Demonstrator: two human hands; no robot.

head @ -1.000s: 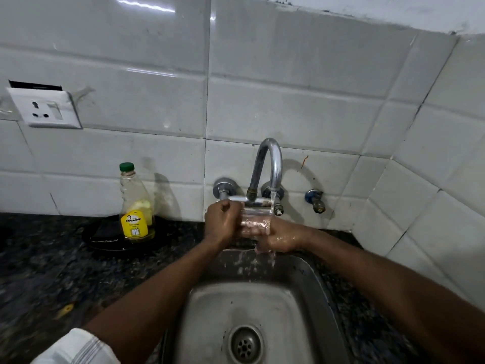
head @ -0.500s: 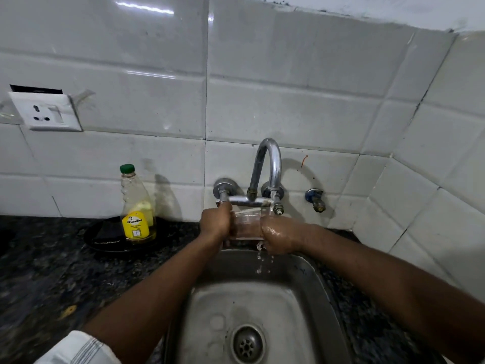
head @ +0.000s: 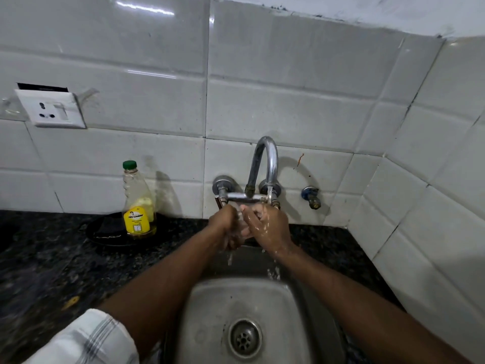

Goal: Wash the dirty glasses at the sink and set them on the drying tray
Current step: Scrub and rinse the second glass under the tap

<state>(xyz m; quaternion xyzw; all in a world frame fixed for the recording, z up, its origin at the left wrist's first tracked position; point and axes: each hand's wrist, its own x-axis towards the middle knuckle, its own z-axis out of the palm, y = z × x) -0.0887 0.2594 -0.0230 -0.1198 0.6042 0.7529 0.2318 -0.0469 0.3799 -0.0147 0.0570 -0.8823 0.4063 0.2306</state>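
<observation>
Grips glass (head: pixel 240 218) from both sides, over back edge of sink (head: pixel 215 311), right below crossbar of tap (head: pixel 273 166). Wraps left hand (head: pixel 225 227) round its left side, fingers curled. Clamps right hand (head: pixel 267 225) on its right side, fingers curled over it, wet and shiny. Hides most of the glass that way: only a clear sliver visible between the knuckles, tilt impossible to tell. Runs water from spout onto right hand; drips fall off both hands into basin, above drain (head: pixel 245 337). On dark stone counter (head: pixel 39 258) left of sink: green-capped bottle (head: pixel 137 206) with yellow label, upright on black dish (head: pixel 105 232), well apart from hands. Wall socket (head: pixel 51 109) on white tiles, upper left. Small valve (head: pixel 311 197) on wall just right of tap.
</observation>
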